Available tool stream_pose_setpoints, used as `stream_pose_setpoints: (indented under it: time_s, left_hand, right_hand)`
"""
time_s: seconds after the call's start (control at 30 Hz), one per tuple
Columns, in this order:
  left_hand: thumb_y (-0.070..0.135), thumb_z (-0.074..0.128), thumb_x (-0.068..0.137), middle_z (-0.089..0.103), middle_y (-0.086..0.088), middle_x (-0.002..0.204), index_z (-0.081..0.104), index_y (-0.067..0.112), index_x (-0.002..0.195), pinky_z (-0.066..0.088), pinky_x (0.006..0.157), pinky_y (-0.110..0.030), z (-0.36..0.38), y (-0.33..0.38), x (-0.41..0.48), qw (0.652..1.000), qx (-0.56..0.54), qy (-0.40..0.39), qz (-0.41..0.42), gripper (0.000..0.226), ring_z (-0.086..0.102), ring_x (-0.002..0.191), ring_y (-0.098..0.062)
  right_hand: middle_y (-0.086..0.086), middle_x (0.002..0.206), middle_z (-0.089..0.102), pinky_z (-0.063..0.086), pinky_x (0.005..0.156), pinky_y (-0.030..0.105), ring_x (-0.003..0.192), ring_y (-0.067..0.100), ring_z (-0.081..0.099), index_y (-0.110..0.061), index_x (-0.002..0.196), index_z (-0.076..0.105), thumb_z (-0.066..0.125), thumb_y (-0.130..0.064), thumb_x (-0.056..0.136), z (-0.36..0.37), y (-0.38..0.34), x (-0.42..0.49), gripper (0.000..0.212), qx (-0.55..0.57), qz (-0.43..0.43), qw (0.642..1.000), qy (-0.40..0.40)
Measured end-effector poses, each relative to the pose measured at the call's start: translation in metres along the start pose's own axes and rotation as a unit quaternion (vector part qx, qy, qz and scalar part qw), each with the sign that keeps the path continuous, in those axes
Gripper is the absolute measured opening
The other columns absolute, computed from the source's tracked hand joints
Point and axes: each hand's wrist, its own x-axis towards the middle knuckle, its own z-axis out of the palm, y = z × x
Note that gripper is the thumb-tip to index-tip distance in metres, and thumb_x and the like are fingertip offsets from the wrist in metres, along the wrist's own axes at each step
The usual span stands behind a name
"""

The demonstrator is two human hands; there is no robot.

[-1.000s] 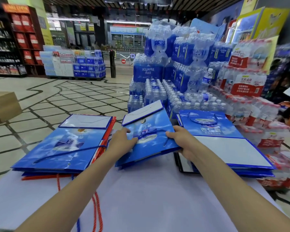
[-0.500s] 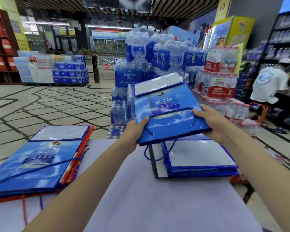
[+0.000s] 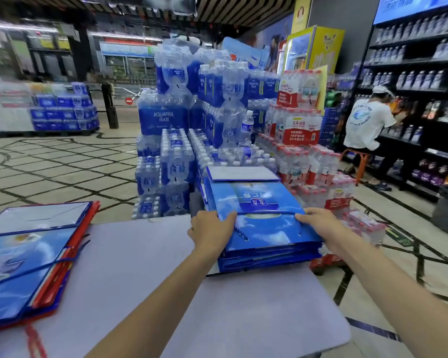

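A flat blue paper gift bag [image 3: 256, 215] lies on top of a stack of like bags [image 3: 267, 257] at the right side of the white table [image 3: 145, 280]. My left hand [image 3: 211, 229] grips the bag's left edge near the handle holes. My right hand [image 3: 318, 224] holds the right edge, fingers on the top face. A second pile of flat blue and red bags [image 3: 29, 257] lies at the table's left end.
Shrink-wrapped packs of water bottles [image 3: 181, 130] are piled high just beyond the table. Red-labelled packs [image 3: 303, 156] stand to the right. A person in a white shirt [image 3: 367, 122] works at dark drink shelves [image 3: 419, 81] far right. Tiled floor spreads left.
Both hands lifted the blue bag from the middle of the table, carried it right and set it down on the right-hand stack. The view swung right.
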Motion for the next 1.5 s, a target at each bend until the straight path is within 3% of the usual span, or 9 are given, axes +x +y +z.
stream_pose_setpoints:
  time_s: [0.27,0.37,0.63,0.77,0.87,1.0,1.13,1.3,1.5]
  left_hand:
    - [0.032,0.063,0.091,0.053,0.008,0.105,0.040,0.022,0.117,0.047,0.081,-0.030,0.016,-0.014,-0.019,0.964,-0.258,-0.047,-0.033,0.036,0.057,0.096,-0.016]
    - [0.026,0.056,0.094,0.060,0.003,0.116,0.046,0.022,0.125,0.051,0.088,-0.034,0.018,-0.016,-0.019,0.950,-0.303,-0.064,-0.040,0.033,0.061,0.100,-0.018]
    - [0.039,0.051,0.096,0.054,-0.005,0.133,0.036,0.025,0.143,0.048,0.097,-0.042,0.018,-0.016,-0.017,0.967,-0.230,-0.087,-0.072,0.052,0.056,0.113,-0.028]
    - [0.034,0.052,0.096,0.058,-0.005,0.126,0.044,0.022,0.135,0.048,0.091,-0.036,0.013,-0.015,-0.015,0.971,-0.215,-0.095,-0.054,0.042,0.057,0.105,-0.024]
    - [0.038,0.063,0.090,0.062,-0.001,0.122,0.050,0.020,0.125,0.052,0.091,-0.038,0.002,-0.014,-0.010,0.960,-0.246,-0.121,-0.050,0.041,0.062,0.103,-0.021]
    - [0.047,0.059,0.092,0.053,0.008,0.105,0.044,0.023,0.108,0.045,0.083,-0.029,-0.035,-0.012,-0.003,0.969,-0.206,-0.138,-0.024,0.033,0.054,0.096,-0.015]
    - [0.043,0.054,0.096,0.059,0.006,0.110,0.058,0.019,0.116,0.048,0.093,-0.035,-0.094,-0.032,0.003,0.992,-0.097,-0.069,0.037,0.031,0.057,0.102,-0.015]
    - [0.027,0.054,0.095,0.064,0.004,0.107,0.064,0.018,0.114,0.047,0.082,-0.029,-0.182,-0.090,-0.004,0.998,-0.036,0.026,0.034,0.023,0.060,0.101,-0.014]
    - [0.020,0.058,0.091,0.064,0.003,0.087,0.063,0.019,0.094,0.045,0.071,-0.025,-0.270,-0.192,-0.015,0.989,-0.008,0.137,-0.047,0.005,0.062,0.085,-0.022]
  right_hand:
    - [0.002,0.117,0.060,0.040,0.063,0.026,0.093,0.017,0.058,-0.010,0.129,0.056,0.055,-0.024,0.100,0.018,0.020,-0.010,0.032,-0.029,-0.030,0.999,0.033]
    - [-0.005,0.102,0.062,0.041,0.062,0.025,0.085,0.014,0.058,-0.014,0.131,0.058,0.053,-0.022,0.100,0.020,0.020,-0.012,0.032,-0.024,-0.012,0.999,0.021]
    - [-0.003,0.107,0.068,0.049,0.079,0.035,0.098,0.022,0.065,-0.022,0.124,0.063,0.049,-0.013,0.100,0.013,0.030,-0.007,0.029,0.029,-0.004,0.999,-0.014]
    - [-0.002,0.105,0.069,0.050,0.087,0.038,0.097,0.022,0.065,-0.022,0.123,0.064,0.052,-0.021,0.100,0.013,0.030,-0.008,0.026,-0.006,-0.015,1.000,-0.019]
    - [0.002,0.103,0.067,0.046,0.070,0.029,0.086,0.015,0.062,-0.018,0.110,0.068,0.057,-0.034,0.097,0.010,0.010,-0.015,0.024,-0.154,-0.059,0.986,0.009]
    - [0.005,0.128,0.063,0.045,0.094,0.037,0.117,0.024,0.057,-0.012,0.127,0.063,0.062,-0.049,0.091,0.027,-0.028,-0.037,0.052,-0.223,-0.208,0.941,0.146]
    - [0.004,0.130,0.062,0.042,0.104,0.038,0.121,0.021,0.054,-0.011,0.129,0.061,0.063,-0.047,0.091,0.097,-0.064,-0.064,0.052,-0.210,-0.308,0.925,0.069]
    - [-0.005,0.083,0.057,0.036,0.068,0.031,0.085,0.021,0.056,-0.018,0.084,0.059,0.062,-0.046,0.090,0.216,-0.100,-0.102,0.029,-0.206,-0.369,0.906,0.008]
    - [0.004,0.115,0.066,0.049,0.089,0.034,0.106,0.022,0.060,-0.014,0.116,0.065,0.057,-0.041,0.093,0.337,-0.112,-0.154,0.036,-0.164,-0.378,0.905,-0.105]
